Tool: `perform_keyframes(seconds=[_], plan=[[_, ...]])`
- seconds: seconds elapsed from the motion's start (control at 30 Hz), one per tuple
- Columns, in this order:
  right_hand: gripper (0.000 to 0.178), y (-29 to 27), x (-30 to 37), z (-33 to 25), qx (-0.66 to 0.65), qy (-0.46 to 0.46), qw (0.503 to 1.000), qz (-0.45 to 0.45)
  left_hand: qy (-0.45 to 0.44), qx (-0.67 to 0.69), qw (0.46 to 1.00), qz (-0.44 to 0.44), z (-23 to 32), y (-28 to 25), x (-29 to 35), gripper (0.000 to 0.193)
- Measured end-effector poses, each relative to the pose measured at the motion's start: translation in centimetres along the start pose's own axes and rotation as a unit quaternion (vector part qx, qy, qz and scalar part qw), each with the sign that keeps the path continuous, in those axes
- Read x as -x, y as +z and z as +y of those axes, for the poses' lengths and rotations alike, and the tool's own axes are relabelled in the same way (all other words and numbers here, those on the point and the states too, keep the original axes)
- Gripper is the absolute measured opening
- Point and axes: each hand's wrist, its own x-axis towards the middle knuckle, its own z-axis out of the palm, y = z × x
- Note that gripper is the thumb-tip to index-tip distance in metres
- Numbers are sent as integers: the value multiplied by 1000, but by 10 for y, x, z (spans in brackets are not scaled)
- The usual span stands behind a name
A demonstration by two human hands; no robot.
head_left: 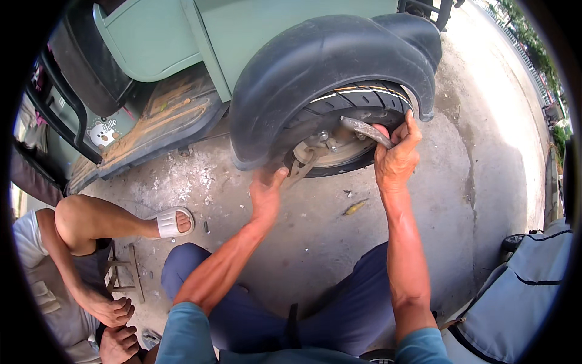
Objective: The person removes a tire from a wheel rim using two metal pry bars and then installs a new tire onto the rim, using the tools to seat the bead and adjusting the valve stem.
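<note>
A wheel with a black tire (388, 100) sits under the dark fender (315, 54) of a pale green vehicle. My right hand (398, 155) is closed around a worn, curved metal tire lever (364, 128), whose free end points left across the wheel. One finger of that hand reaches up to the tire's right side. At the wheel's lower left, my left hand (264, 195) is blurred, thumb raised, fingers mostly hidden. Another metal lever (303, 168) slants from the rim down toward that thumb; whether I grip it is unclear. The hub (330, 142) shows between the hands.
At left another person sits with hands together (118, 324) and a sandaled foot (176, 223) stretched toward the vehicle's footboard (151, 121). A small yellowish object (354, 207) lies on the concrete below the wheel. A grey covered item (515, 297) stands at lower right.
</note>
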Motion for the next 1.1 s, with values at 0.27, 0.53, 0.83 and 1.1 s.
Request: perform_keyframes(seconds=[0.27, 0.53, 0.83, 1.1], plan=[[67, -7, 10, 13, 20, 95, 994, -42, 47, 42, 998, -9, 7, -8, 0, 52], [65, -13, 7, 18, 22, 96, 992, -74, -8, 24, 981, -193, 21, 23, -7, 73], [72, -16, -2, -5, 52, 153, 982, -103, 133, 113, 984, -40, 0, 44, -13, 82], [70, -5, 18, 14, 24, 197, 978, -63, 132, 111, 985, 24, 37, 54, 7, 84]])
